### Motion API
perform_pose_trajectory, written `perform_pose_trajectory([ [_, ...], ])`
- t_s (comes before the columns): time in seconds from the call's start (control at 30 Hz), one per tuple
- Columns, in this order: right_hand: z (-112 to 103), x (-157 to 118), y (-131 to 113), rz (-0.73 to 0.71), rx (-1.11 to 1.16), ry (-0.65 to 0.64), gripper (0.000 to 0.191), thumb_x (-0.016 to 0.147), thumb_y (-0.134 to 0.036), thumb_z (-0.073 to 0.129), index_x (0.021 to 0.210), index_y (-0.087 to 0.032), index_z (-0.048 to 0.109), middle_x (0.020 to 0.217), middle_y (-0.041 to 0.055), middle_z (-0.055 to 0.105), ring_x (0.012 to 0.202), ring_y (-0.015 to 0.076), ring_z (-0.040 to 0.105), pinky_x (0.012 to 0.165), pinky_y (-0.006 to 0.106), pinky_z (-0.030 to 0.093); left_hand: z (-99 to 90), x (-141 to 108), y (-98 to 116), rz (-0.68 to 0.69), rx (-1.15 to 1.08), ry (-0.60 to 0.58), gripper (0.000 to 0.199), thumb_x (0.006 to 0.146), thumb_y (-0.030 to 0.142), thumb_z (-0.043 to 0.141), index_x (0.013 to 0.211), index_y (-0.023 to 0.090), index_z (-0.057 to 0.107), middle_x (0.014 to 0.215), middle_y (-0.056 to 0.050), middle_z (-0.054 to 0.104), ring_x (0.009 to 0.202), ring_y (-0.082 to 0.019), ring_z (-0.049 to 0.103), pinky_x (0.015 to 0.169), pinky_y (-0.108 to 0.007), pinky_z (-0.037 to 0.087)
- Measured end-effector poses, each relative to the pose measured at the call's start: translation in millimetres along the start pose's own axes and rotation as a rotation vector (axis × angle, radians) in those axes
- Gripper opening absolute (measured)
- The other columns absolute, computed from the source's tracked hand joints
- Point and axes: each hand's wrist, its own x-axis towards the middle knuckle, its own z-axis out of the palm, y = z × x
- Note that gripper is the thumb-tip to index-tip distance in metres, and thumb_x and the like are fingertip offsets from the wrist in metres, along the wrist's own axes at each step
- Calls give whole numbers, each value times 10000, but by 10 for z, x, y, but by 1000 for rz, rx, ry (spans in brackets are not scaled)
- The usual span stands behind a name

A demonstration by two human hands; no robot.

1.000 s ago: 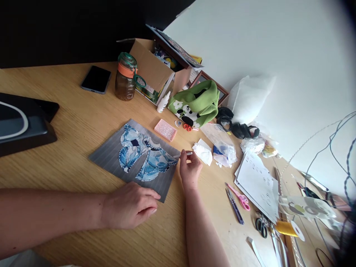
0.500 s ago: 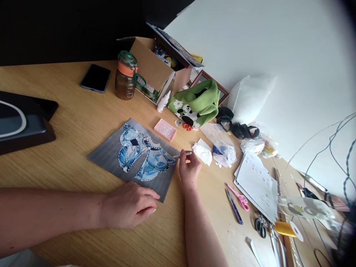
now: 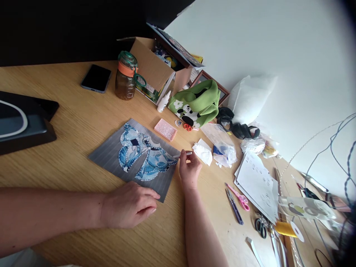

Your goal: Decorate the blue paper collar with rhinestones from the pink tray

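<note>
A grey striped sheet [image 3: 104, 152] lies on the wooden table, bearing a blue and white butterfly picture [image 3: 155, 163] edged with small pale dots. My left hand [image 3: 130, 205] rests at the sheet's near edge, fingers stretched out and fingertips on its corner. Between the thumb and fingers of my right hand [image 3: 190, 168] is a thin white pen-like stick [image 3: 188, 153]. Its tip points left, at the butterfly's right wing; whether it touches cannot be seen. Just beyond the sheet sits a pink tray [image 3: 166, 129] of tiny clear beads or stones.
Behind stand a jar [image 3: 125, 79], a phone [image 3: 96, 78], a cardboard box [image 3: 151, 63], a white squeeze bottle [image 3: 164, 101] and a green panda bag [image 3: 194, 104]. To the right lie crumpled white paper [image 3: 203, 151], pink scissors [image 3: 239, 198], a purple-handled cutter [image 3: 235, 207] and paper sheets [image 3: 257, 181].
</note>
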Motion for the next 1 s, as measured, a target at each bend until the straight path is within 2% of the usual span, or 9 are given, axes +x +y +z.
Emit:
perform_pose_trajectory([
  [0.57, -38, 104, 23, 105, 89, 38, 409, 888, -549, 525, 701, -192, 588, 645, 54, 694, 605, 185, 649, 639, 296, 480, 24, 15, -1, -14, -14, 21, 200, 909, 171, 501, 817, 206, 676, 1135, 7, 719, 956, -181, 718, 809, -259, 518],
  [0.77, 11, 424, -166, 11, 59, -32, 420, 886, -573, 520, 729, -192, 604, 656, 49, 698, 620, 187, 661, 628, 286, 478, 59, -1, -18, -21, -3, 37, 179, 891, 194, 517, 785, 222, 658, 1132, 44, 720, 899, -181, 729, 740, -272, 522],
  [0.87, 116, 633, -217, -23, 7, -32, 417, 891, -570, 498, 732, -198, 598, 659, 55, 700, 621, 195, 658, 618, 285, 460, 63, -3, -12, -24, -2, 46, 160, 884, 190, 529, 795, 224, 658, 1140, 51, 717, 902, -181, 729, 731, -276, 520],
  [1.0, 310, 806, -170, -36, -60, -36, 418, 898, -560, 474, 734, -197, 599, 669, 72, 709, 630, 211, 664, 606, 283, 431, 72, 3, -12, -29, 18, 47, 146, 884, 197, 542, 793, 230, 652, 1125, 55, 721, 889, -180, 729, 710, -280, 518],
])
